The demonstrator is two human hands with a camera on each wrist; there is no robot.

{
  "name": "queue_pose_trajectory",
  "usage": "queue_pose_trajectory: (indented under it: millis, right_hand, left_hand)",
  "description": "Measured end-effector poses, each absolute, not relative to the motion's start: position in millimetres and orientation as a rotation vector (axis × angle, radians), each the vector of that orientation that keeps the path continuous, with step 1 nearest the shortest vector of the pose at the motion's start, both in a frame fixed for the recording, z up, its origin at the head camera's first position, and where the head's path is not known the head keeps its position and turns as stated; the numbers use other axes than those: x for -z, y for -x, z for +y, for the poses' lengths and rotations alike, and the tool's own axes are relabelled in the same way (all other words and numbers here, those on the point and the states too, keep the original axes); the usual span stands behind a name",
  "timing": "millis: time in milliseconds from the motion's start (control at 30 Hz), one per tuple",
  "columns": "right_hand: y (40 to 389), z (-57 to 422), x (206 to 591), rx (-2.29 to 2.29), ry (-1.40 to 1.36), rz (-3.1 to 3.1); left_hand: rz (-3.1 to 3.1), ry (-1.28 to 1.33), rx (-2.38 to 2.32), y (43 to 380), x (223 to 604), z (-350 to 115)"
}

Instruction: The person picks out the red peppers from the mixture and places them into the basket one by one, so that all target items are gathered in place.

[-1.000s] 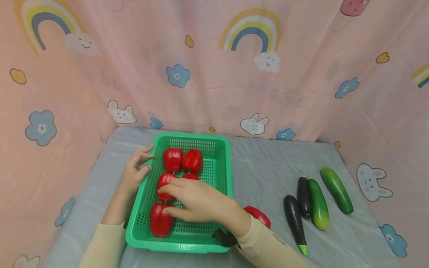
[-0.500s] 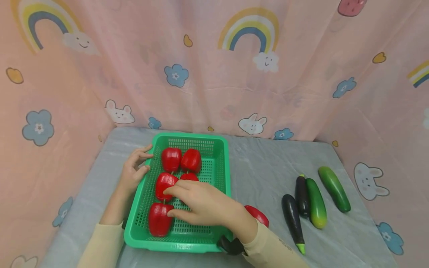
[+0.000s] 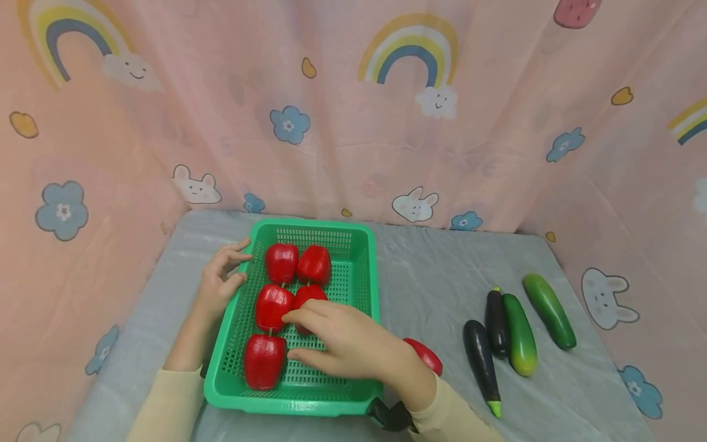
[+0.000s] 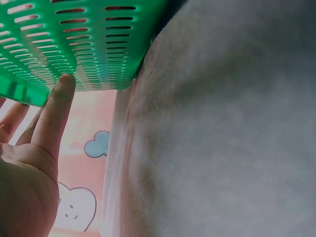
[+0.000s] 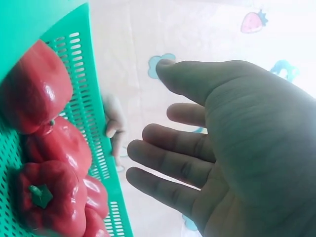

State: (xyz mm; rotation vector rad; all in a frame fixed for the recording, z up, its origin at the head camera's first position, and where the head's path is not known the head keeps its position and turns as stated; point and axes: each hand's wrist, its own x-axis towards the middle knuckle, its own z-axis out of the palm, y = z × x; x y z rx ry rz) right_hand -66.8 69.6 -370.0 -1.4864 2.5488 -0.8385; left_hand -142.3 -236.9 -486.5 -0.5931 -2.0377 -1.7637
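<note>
A green plastic basket [image 3: 377, 276] holds several red bell peppers [image 3: 265, 362] in two columns. My left hand [image 3: 216, 283] rests against the basket's left side, its fingers at the rim; in the left wrist view the thumb [image 4: 57, 111] touches the slotted wall. Over the basket's front right part hovers my right hand [image 3: 348, 337], holding nothing and partly covering one bell pepper [image 3: 310, 298]. The right wrist view shows the right hand's fingers [image 5: 163, 158] spread and apart from the peppers [image 5: 52, 197].
Right of the basket another red bell pepper [image 3: 425, 356] lies on the grey cloth [image 3: 431, 276], partly behind my right forearm. Farther right lie two dark eggplants [image 3: 482, 359] and two green zucchini-like vegetables [image 3: 549, 312]. A pink patterned curtain [image 3: 342, 172] stands behind and at both sides.
My right hand has drawn back to the right, away from the left column of peppers, uncovering more of them. The left hand stays at the basket's rim.
</note>
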Motion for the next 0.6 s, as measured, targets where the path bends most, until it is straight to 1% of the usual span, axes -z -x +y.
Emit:
queue_pose_trajectory:
  millis: [600]
  right_hand:
    - [60.3,80.8,387.4,0.852,1.454,2.568]
  left_hand:
    - [-2.031,0.598,1.766,142.4,486.6,-236.9]
